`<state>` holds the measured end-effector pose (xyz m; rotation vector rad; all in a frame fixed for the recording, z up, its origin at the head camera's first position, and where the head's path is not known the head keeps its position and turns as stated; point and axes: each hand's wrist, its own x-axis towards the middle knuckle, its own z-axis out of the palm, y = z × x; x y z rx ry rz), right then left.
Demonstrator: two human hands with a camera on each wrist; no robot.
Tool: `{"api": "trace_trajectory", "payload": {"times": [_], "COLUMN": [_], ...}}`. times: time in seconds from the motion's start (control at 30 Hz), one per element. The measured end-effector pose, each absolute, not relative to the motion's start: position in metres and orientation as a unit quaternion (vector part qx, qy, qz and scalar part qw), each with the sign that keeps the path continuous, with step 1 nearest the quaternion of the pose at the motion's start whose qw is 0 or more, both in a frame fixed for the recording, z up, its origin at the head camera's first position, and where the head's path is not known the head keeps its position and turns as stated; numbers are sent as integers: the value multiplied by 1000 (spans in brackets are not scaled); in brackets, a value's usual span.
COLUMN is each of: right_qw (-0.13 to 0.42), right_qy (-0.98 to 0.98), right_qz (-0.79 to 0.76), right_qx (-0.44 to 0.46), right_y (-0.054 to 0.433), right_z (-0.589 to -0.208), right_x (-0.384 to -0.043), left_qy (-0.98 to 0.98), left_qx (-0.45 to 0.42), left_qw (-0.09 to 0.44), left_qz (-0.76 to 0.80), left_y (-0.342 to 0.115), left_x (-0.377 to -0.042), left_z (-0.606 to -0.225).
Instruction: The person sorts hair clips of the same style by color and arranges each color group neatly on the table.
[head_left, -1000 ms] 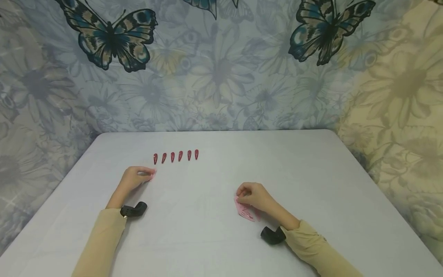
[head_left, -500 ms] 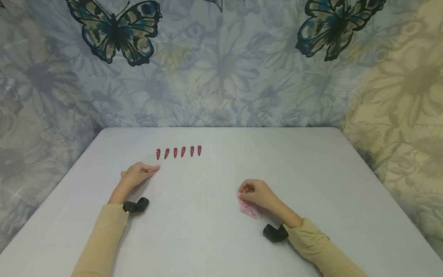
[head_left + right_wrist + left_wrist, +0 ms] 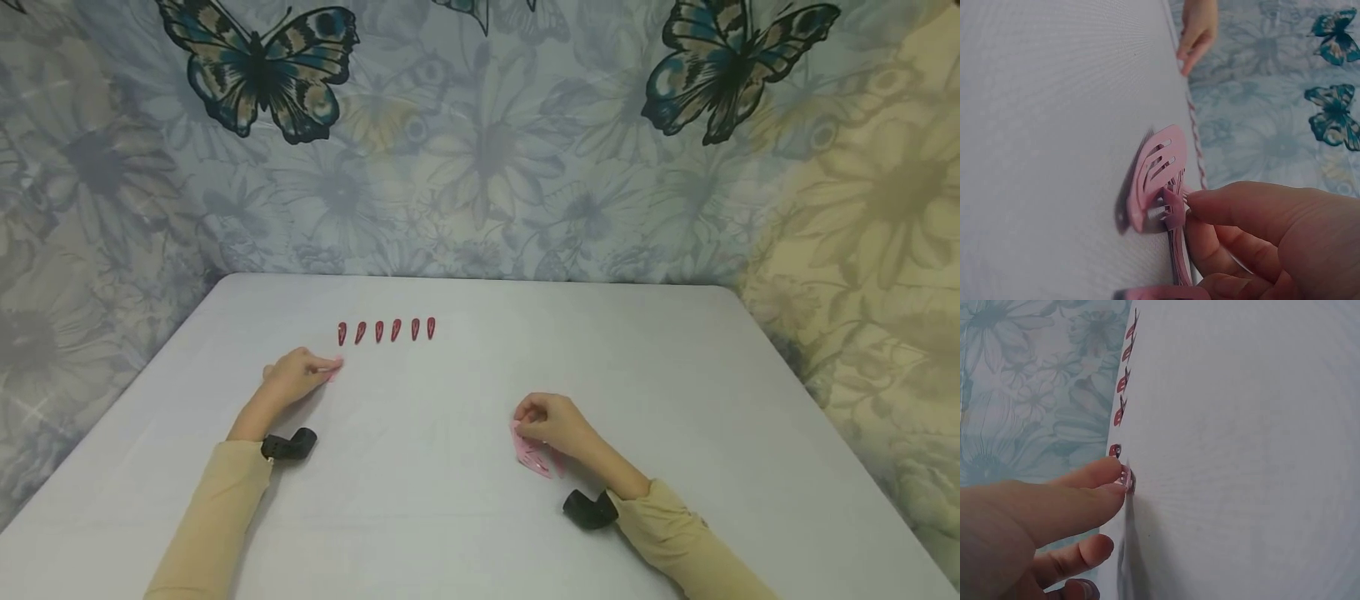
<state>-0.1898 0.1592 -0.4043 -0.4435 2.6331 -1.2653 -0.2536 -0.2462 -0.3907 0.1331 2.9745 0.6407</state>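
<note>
While the left hand [image 3: 294,375] pinches a pink clip [image 3: 1125,477], the right hand [image 3: 555,425] pinches several pink clips [image 3: 1174,150]

And it's 6 red hair clips [image 3: 379,332] in the row, 6 of them, count them along! Over at the left hand [image 3: 1047,515] there's 1 pink clip [image 3: 1124,477], while the right hand [image 3: 551,421] has a bunch of pink clips [image 3: 1174,134], at least 2, overlapping too much for a firm total! That's 2 hands in play, 2 sleeves [image 3: 202,525], 2 black wrist devices [image 3: 291,445], all over 1 white table [image 3: 435,500], and 2 big butterflies [image 3: 258,71] showing most of their wings on the backdrop [image 3: 487,167]!
</note>
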Motion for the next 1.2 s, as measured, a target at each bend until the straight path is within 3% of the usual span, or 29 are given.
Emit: {"api": "trace_trajectory", "payload": {"times": [0.27, 0.53, 0.77, 1.2], "right_qw": [95, 92, 94, 158], "right_qy": [885, 888, 884, 865], "right_qz": [-427, -425, -432, -452], "right_qx": [-158, -150, -152, -151], "right_y": [154, 152, 155, 161], "right_z": [-403, -401, -395, -384], "right_x": [-188, -183, -187, -196], "left_qy": [957, 968, 973, 965], "left_qx": [66, 71, 38, 54], "left_qw": [-35, 43, 50, 54], "left_qz": [281, 236, 224, 249], "left_y": [-259, -258, -256, -260], "left_x": [-248, -249, -256, -260], "left_z": [-395, -398, -388, -396]}}
